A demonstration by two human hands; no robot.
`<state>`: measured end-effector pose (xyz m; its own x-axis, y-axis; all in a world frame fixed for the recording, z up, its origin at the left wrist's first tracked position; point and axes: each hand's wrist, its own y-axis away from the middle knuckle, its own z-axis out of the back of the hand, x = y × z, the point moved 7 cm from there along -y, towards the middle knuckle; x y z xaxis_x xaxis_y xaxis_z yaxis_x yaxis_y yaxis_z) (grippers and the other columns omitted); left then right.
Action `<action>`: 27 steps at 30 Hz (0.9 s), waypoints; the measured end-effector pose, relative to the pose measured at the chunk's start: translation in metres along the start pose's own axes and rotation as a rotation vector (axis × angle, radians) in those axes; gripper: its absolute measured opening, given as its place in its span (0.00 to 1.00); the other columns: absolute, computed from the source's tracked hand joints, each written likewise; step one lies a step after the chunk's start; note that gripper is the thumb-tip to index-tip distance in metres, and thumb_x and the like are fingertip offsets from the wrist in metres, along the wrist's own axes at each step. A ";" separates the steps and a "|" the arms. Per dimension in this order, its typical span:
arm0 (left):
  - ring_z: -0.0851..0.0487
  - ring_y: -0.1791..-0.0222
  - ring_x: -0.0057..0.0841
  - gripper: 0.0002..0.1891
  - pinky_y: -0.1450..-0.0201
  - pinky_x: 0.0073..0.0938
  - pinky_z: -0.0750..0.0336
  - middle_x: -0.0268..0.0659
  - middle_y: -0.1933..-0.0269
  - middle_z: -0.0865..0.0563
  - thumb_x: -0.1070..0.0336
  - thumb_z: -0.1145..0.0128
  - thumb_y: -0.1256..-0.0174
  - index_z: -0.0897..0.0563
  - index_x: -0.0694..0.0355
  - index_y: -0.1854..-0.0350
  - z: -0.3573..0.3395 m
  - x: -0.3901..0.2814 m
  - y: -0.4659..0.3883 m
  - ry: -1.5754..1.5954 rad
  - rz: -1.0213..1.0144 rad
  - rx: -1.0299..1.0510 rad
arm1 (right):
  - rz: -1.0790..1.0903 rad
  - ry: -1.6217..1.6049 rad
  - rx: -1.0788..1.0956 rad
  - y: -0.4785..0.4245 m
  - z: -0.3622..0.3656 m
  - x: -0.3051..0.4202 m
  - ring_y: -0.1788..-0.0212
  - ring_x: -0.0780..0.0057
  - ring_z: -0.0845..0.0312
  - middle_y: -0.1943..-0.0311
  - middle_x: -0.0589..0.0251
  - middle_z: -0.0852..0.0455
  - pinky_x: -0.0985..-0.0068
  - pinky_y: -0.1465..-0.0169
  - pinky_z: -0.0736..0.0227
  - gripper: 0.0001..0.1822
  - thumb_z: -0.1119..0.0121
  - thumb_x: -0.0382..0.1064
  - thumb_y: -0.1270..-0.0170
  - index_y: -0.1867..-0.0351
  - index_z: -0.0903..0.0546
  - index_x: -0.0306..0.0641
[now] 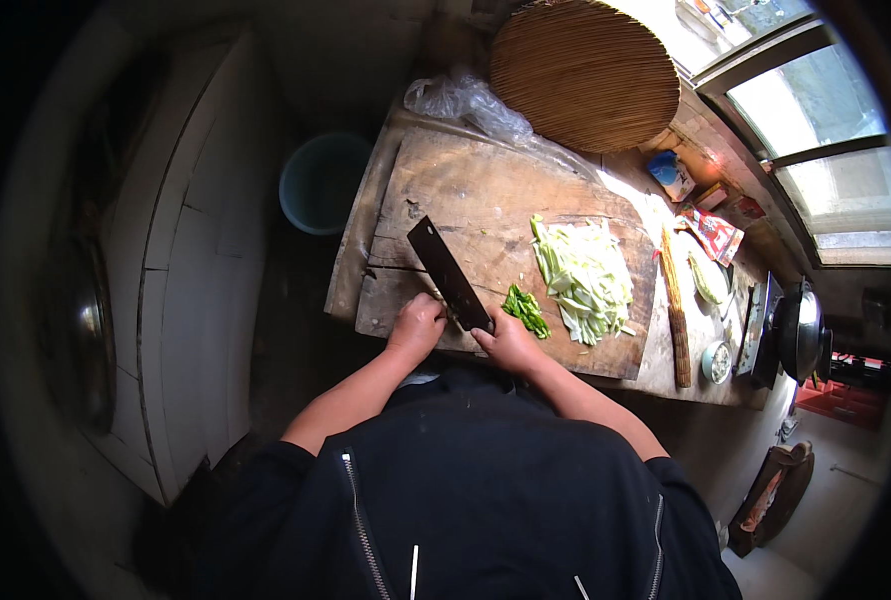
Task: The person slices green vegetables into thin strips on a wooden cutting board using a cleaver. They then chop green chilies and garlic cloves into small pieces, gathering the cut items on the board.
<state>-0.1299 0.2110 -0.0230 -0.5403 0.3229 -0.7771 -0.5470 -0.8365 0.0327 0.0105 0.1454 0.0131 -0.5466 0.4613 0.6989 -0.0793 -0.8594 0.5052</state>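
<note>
My right hand [508,341] is closed round the handle of a dark, broad-bladed cleaver [449,276], whose blade points up and to the left over the wooden cutting board [460,176]. At the board's near edge, left of the blade, my left hand [418,322] has its fingers curled down; a small pale piece of food shows between it and the blade, and whether the fingers grip it is hidden. Right of the cleaver lies a small heap of chopped green pepper [526,310]. Beyond that is a larger pile of pale green sliced vegetable [586,279].
A round woven lid [586,75] and a clear plastic bag [464,105] lie at the back. To the right are a bundled stick brush [674,307], a pale green gourd [706,276], food packets, a small bowl [716,361] and a wok [800,330]. A blue basin [327,184] stands left.
</note>
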 end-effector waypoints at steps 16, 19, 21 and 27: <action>0.24 0.58 0.40 0.08 0.54 0.36 0.29 0.40 0.65 0.22 0.71 0.39 0.50 0.23 0.61 0.67 -0.003 -0.041 -0.028 0.034 -0.322 -0.030 | -0.308 -0.782 0.047 0.016 0.025 -0.009 0.86 0.78 0.31 0.83 0.67 0.28 0.77 0.83 0.32 0.08 0.46 0.35 0.35 0.58 0.31 0.37; 0.24 0.59 0.40 0.07 0.54 0.36 0.29 0.39 0.66 0.22 0.71 0.39 0.49 0.23 0.62 0.68 -0.002 -0.031 -0.025 -0.066 -0.305 -0.003 | -0.283 -0.732 0.038 0.021 0.033 -0.005 0.86 0.78 0.31 0.83 0.67 0.28 0.77 0.83 0.32 0.08 0.47 0.34 0.35 0.59 0.32 0.38; 0.24 0.59 0.40 0.09 0.54 0.37 0.28 0.41 0.64 0.22 0.73 0.39 0.49 0.23 0.61 0.66 0.006 -0.032 -0.025 -0.049 -0.282 -0.061 | -0.262 -0.711 0.043 0.021 0.036 -0.004 0.86 0.78 0.31 0.83 0.67 0.28 0.77 0.83 0.32 0.08 0.47 0.34 0.34 0.59 0.32 0.38; 0.23 0.57 0.40 0.12 0.51 0.36 0.28 0.42 0.61 0.22 0.73 0.39 0.50 0.23 0.61 0.61 0.025 -0.056 -0.045 0.024 -0.326 -0.214 | -0.248 -0.708 0.085 0.020 0.031 -0.005 0.87 0.79 0.31 0.83 0.68 0.28 0.78 0.83 0.32 0.08 0.46 0.34 0.35 0.59 0.31 0.38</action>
<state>-0.0912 0.2417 0.0350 -0.3439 0.5788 -0.7394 -0.5403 -0.7660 -0.3483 0.0376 0.1328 0.0356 0.1474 0.6954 0.7033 -0.0505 -0.7049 0.7076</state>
